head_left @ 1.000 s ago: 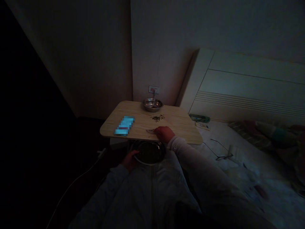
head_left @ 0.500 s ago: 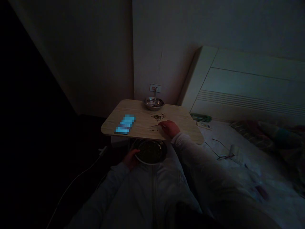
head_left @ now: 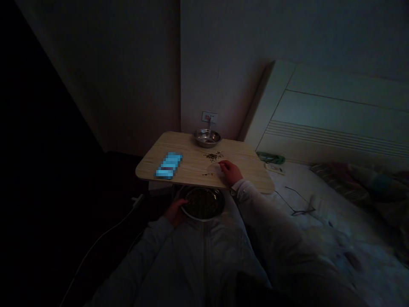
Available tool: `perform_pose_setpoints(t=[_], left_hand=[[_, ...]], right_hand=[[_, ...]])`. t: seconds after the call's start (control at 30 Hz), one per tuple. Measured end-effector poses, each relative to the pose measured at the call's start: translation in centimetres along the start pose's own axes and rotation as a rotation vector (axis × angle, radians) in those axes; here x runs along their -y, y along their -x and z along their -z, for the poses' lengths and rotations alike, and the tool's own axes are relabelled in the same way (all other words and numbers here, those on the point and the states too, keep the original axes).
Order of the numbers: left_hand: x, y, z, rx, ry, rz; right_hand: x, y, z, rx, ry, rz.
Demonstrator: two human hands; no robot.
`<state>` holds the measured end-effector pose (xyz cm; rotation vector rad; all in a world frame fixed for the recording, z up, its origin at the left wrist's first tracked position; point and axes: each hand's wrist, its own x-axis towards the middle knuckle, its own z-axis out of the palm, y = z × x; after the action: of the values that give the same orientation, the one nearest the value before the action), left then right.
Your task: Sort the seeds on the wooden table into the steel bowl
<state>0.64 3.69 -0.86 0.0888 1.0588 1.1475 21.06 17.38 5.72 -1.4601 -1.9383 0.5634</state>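
The room is dim. My left hand point(head_left: 175, 212) grips the rim of a metal pan point(head_left: 202, 203) filled with dark bits, held on my lap under the near edge of a small wooden table point(head_left: 243, 170). My right hand point(head_left: 230, 171) rests on the tabletop with its fingers curled on a small pale flat piece point(head_left: 212, 170), just short of a little heap of dark bits point(head_left: 213, 156). A few stray bits point(head_left: 207, 174) lie beside the hand.
A small steel bowl point(head_left: 207, 137) stands at the table's far edge, below a wall socket point(head_left: 209, 117). A lit phone point(head_left: 169, 165) lies on the table's left. A bed point(head_left: 319, 213) with a headboard, glasses point(head_left: 298, 205) and a cable fills the right. A white cord point(head_left: 105, 238) runs along the dark floor.
My right hand has slid with the pale piece from the table's near edge away from me toward the heap of bits. My left hand keeps its hold on the pan.
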Motion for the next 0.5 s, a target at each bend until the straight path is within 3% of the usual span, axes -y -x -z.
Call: perform_pose_setpoints(t=[0.13, 0.3, 0.5], left_hand=[[-0.1, 0.4, -0.3, -0.003, -0.002, -0.002], [-0.1, 0.4, -0.5, -0.024, -0.015, 0.008], [-0.2, 0.1, -0.4, -0.032, -0.021, 0.015]], right_hand=[[0.1, -0.4, -1.0, -0.087, -0.084, -0.087], [-0.2, -0.6, -2.0, -0.313, -0.286, -0.221], [-1.8, -0.9, -2.2, -0.298, -0.379, -0.203]])
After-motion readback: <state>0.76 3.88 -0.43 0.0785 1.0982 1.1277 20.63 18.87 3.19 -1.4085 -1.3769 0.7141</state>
